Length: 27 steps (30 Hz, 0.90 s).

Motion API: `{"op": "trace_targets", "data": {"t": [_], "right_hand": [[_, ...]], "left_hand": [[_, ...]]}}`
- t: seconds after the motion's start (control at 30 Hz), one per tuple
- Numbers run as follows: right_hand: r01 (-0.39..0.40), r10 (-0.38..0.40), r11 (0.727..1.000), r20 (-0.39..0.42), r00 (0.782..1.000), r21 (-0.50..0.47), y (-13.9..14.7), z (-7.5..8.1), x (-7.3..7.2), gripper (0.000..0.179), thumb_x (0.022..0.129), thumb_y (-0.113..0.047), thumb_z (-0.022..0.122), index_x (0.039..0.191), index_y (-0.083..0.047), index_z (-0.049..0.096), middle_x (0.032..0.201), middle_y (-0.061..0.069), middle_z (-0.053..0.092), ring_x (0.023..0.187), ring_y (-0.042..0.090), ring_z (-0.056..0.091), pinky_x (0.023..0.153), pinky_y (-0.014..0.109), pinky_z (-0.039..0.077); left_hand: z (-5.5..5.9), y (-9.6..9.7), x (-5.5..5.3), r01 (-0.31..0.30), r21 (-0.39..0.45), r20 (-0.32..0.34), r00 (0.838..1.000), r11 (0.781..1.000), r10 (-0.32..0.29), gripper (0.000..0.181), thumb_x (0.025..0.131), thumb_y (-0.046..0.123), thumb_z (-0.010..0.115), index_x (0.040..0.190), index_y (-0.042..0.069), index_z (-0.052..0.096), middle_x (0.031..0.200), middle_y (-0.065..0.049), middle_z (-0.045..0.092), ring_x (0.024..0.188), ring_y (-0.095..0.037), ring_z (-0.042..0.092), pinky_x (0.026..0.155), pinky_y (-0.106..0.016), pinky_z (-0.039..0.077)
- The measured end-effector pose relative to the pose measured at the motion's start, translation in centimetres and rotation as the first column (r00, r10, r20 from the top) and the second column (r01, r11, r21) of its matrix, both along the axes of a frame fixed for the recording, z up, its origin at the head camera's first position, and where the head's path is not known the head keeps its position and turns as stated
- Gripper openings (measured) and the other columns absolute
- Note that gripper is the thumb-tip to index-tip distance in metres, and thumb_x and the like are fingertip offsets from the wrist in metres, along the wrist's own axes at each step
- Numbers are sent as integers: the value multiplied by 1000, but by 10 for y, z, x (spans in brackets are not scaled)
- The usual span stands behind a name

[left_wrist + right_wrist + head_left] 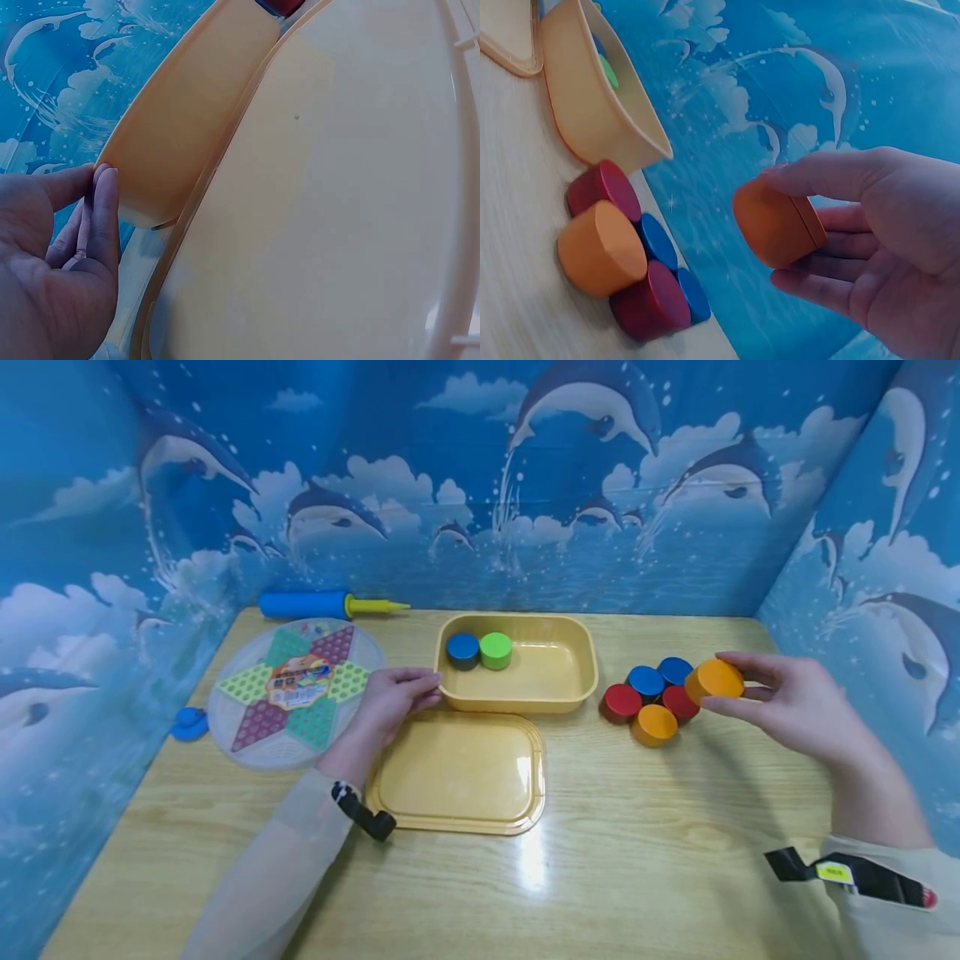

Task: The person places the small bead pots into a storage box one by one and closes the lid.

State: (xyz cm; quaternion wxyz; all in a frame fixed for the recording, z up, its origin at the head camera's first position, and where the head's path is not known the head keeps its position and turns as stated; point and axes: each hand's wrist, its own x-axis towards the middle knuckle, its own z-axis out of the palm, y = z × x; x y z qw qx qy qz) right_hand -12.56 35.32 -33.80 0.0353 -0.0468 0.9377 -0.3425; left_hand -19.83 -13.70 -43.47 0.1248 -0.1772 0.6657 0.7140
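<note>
My right hand (798, 702) grips an orange cylinder (712, 680) between thumb and fingers, raised over the table's right side. A seam runs round it near one end, as the right wrist view shows. Just left of it stands a cluster of similar cylinders: a second orange one (654, 726), two red ones (602, 193) and two blue ones (646, 681). With thumb and fingertips my left hand (393, 697) pinches the left rim of a tan plastic box (551, 703). Inside the box, at its left end, a blue cylinder (462, 651) and a green cylinder (496, 651) stand side by side.
The tan lid (461, 772) lies flat in front of the box. To the left is a round Chinese checkers board (255, 739), partly behind my left hand. A blue pump (307, 604) with a yellow nozzle lies behind it, and a small blue object (190, 724) sits at the left edge.
</note>
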Motion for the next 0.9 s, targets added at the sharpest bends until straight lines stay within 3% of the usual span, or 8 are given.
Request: {"op": "trace_targets", "data": {"t": [0.33, 0.67, 0.77, 0.9], "right_hand": [[-83, 83, 996, -9, 997, -37, -32, 9, -22, 72, 94, -33, 84, 151, 0, 54, 146, 23, 57, 126, 42, 59, 80, -2, 47], [-172, 170, 981, -24, 985, -91, -63, 11, -42, 70, 93, -22, 86, 150, 3, 55, 145, 22, 59, 122, 39, 63, 81, 4, 52], [-187, 186, 979, -18, 982, -81, -71, 11, -49, 70, 93, -23, 86, 150, 2, 54, 145, 22, 59, 123, 38, 63, 83, 8, 55], [-194, 196, 980, 18, 981, -49, -83, 12, -58, 72, 94, -30, 85, 152, 0, 54, 145, 20, 60, 122, 36, 64, 92, 28, 63]], "left_hand": [[-3, -1, 0, 3, -1, -2, 1000, 1000, -3, 31, 100, 8, 76, 129, -3, 69, 119, -20, 69, 90, -19, 76, 87, -31, 65], [-2, -1, -2, 7, -10, 13, 1000, 1000, -7, 31, 100, 8, 76, 128, -3, 69, 121, -20, 68, 93, -21, 76, 87, -31, 65], [-1, -1, -1, 8, -5, 8, 1000, 1000, -8, 32, 100, 8, 76, 129, -3, 69, 121, -21, 68, 93, -21, 76, 88, -31, 65], [0, 0, -2, 6, -3, 6, 1000, 1000, -6, 34, 100, 8, 76, 131, -3, 68, 121, -21, 69, 92, -20, 76, 88, -31, 65]]}}
